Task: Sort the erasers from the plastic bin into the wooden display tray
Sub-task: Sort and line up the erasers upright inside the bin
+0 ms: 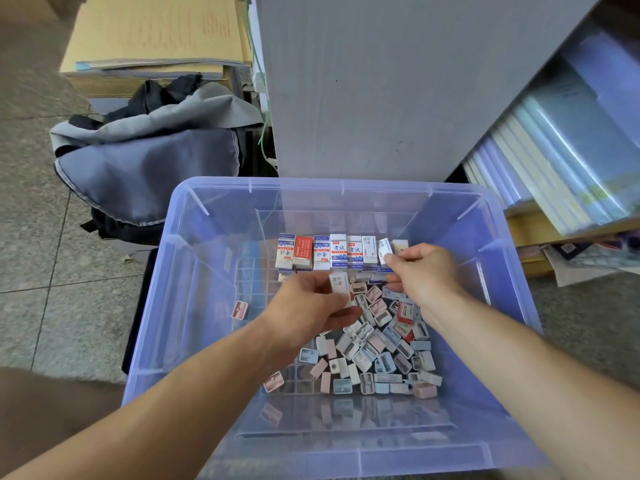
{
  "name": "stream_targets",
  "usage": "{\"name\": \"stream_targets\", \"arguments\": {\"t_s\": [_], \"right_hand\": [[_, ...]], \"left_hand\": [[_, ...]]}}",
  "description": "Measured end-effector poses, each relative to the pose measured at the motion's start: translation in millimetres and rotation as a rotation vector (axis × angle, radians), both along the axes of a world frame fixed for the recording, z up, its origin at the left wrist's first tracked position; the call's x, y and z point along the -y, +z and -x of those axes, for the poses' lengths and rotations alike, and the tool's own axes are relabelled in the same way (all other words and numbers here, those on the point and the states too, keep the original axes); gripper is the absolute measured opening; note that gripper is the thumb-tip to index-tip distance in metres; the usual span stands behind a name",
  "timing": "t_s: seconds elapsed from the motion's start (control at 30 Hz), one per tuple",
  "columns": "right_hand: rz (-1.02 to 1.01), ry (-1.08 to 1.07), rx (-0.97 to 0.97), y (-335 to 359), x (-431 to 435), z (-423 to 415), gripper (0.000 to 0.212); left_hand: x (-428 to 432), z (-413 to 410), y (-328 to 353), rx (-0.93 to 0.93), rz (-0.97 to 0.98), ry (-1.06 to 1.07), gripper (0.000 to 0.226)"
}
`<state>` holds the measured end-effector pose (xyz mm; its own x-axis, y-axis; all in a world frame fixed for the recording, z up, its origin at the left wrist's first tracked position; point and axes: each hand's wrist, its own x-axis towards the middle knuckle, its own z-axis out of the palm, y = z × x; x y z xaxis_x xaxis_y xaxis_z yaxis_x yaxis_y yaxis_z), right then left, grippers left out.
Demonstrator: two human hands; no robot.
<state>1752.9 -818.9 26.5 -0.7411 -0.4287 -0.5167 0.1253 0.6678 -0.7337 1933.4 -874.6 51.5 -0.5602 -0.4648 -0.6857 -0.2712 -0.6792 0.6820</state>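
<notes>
We look down into the plastic bin (180, 216) on the floor. Far on the left, one small pink piece (239, 310) lies alone by the bin wall.

Next comes our left hand (308, 306). Its fingers (311, 284) are curled and hold a white eraser (339, 287). This eraser's long side points away from us, at the row of erasers (321, 252). The row stands at the far side of the bin, and the erasers in it are upright, side by side. The white eraser is just in front of the middle of the row. Below and to the right of it lies a mixed pile (374, 344) of small pieces, where more erasers wait.

Then comes our right hand (426, 271). Its thumb and fingers pinch a tipped eraser (384, 252) at the right end of the row. This one leans a little, so it is not yet straight like the others. It sits between the last upright eraser and a cream eraser (400, 244) at the very end.

We think the right hand goes first, since it is already at the row and only has to stand its eraser up. The left hand is close too, but we see no gap in the row in front of it.

We cannot see a wooden tray.
</notes>
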Motion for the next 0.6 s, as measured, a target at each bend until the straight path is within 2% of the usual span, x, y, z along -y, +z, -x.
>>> {"name": "stream_targets", "arguments": {"t_s": [0.23,0.3,0.4,0.43,0.5,0.6], "right_hand": [[-0.087,0.208,-0.263,3.9,-0.6,-2.3,0.009],[0.001,0.286,-0.179,16.3,-3.8,-11.5,0.014],[0.097,0.438,0.177,32.5,-13.3,-28.5,0.011],[0.102,0.473,0.225,32.4,-17.3,-31.9,0.008],[0.098,0.484,0.189,28.0,-22.8,-31.7,0.004],[0.083,0.318,0.088,21.8,-25.0,-16.6,0.006]], "left_hand": [[1.5,0.5,-1.7,0.039,0.043,0.037,0.024],[2.1,-0.1,-3.1,0.043,0.055,0.055,0.022],[2.3,0.3,-5.1,-0.002,0.039,0.036,0.023],[1.9,0.7,-5.0,-0.016,0.041,0.009,0.023],[0.4,1.3,-4.2,-0.029,0.054,-0.035,0.021],[-1.4,2.3,-4.6,0.040,0.082,-0.074,0.029]]}}
